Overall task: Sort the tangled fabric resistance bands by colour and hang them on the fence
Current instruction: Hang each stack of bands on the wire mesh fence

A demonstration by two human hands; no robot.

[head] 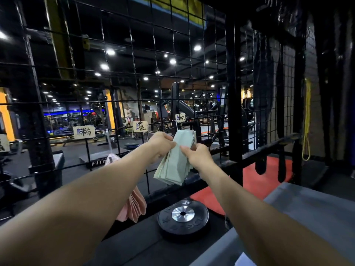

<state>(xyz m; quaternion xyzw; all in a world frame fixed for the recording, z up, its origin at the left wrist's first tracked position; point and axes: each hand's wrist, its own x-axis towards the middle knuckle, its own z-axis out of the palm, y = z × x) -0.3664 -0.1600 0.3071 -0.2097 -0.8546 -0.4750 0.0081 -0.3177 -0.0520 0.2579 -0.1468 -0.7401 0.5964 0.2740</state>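
Observation:
A bunch of pale green fabric bands [173, 164] hangs from a metal hook [175, 124] on the black wire fence [134, 77], below a paper label [180, 117]. My left hand [160, 145] pinches the bunch near its top from the left. My right hand [197, 156] grips its right edge a little lower. A bunch of pink bands [134, 206] hangs further left on the fence, mostly hidden behind my left forearm, under another label [84, 132]. A third label [140, 126] sits between them with nothing seen under it.
A black weight plate [183, 217] lies on a dark bench below my hands. A red mat [255, 181] and a grey pad [311, 204] lie to the right. A yellow cord [307, 120] and dark straps hang on the right-hand mesh panel.

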